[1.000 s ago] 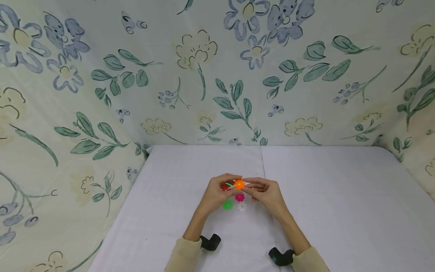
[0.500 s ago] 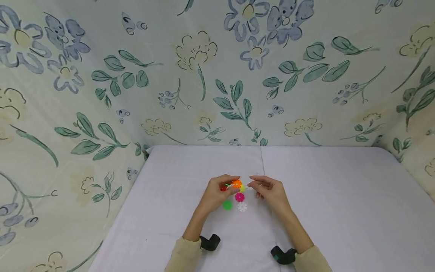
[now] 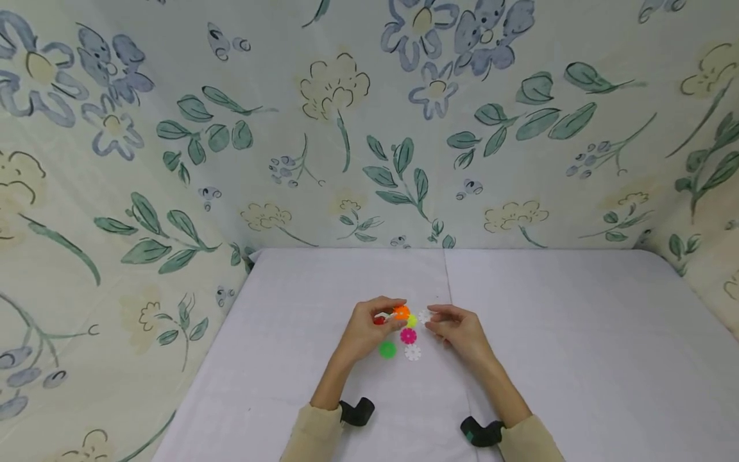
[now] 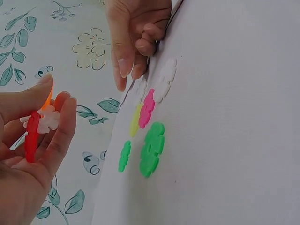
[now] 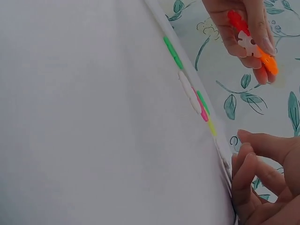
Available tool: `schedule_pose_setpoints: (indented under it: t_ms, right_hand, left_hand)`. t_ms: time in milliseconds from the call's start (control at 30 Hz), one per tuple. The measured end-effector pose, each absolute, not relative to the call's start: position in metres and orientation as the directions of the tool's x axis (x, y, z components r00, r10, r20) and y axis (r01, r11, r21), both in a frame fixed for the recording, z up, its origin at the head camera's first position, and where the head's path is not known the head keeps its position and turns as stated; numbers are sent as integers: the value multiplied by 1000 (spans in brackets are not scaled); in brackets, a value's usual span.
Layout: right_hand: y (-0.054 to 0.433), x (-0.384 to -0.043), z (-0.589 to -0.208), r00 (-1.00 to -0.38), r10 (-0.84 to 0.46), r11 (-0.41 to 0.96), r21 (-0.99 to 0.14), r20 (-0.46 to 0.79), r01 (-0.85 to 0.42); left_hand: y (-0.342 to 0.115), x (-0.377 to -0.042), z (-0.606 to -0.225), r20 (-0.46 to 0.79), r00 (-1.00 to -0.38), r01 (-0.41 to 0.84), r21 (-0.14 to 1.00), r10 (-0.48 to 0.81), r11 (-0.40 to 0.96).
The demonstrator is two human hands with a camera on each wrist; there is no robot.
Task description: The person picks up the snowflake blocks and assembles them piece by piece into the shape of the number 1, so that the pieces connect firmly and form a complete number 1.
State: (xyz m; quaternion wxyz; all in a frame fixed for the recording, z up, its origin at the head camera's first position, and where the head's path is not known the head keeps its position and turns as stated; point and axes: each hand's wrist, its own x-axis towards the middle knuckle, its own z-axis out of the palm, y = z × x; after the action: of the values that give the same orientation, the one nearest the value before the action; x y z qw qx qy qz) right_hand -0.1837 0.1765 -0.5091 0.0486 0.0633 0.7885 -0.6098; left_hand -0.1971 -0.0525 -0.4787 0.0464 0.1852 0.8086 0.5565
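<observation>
Above the table, my left hand [image 3: 369, 324] grips a joined cluster of notched, flower-shaped plastic discs. Its red disc [image 4: 32, 136] and orange disc [image 5: 268, 63] are linked by a white disc [image 5: 247, 43] between them. The thumb and fingers hide part of this cluster. My right hand [image 3: 458, 328] has loosely bent fingers with nothing visible between them; its fingertips are right at a loose white disc [image 3: 424, 316] on the table. Close below the two hands lie a yellow disc [image 3: 412, 321], a pink disc [image 3: 408, 336], another white disc [image 3: 412, 352] and a green disc [image 3: 387, 350].
A second, smaller-looking green disc [image 4: 124, 156] shows beyond the larger one in the left wrist view. White cloth covers the table [image 3: 577, 333]. Floral fabric [image 3: 346, 128] hangs behind and at the sides. Black wrist mounts [image 3: 358, 412] sit at both sleeves.
My right hand has let go of the orange disc and moved right, to the loose white disc. The left hand keeps the cluster nearly in place, and the yellow disc has come into view.
</observation>
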Motion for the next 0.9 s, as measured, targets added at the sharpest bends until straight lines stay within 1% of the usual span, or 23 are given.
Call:
schedule_pose_setpoints:
  t_ms: [167,333,500,900]
  right_hand:
    - [176,-189,-513,-988,49,286,-946,-145,153]
    - [174,-196,-514,-985,88,359,-918,-146,168]
    - [171,-199,-513,-984,125,429,-888,-126,168]
    - [167,-197,-512,-984,153,474,-867,-87,151]
  left_hand:
    - [-55,-198,-479,143,-924,254,921,354,294]
    - [-56,-199,-478,151,-918,257,931,367,260]
    - [-55,-201,-478,149,-920,251,934,362,254]
    - [-56,-200,-478,143,-927,250,925,348,286]
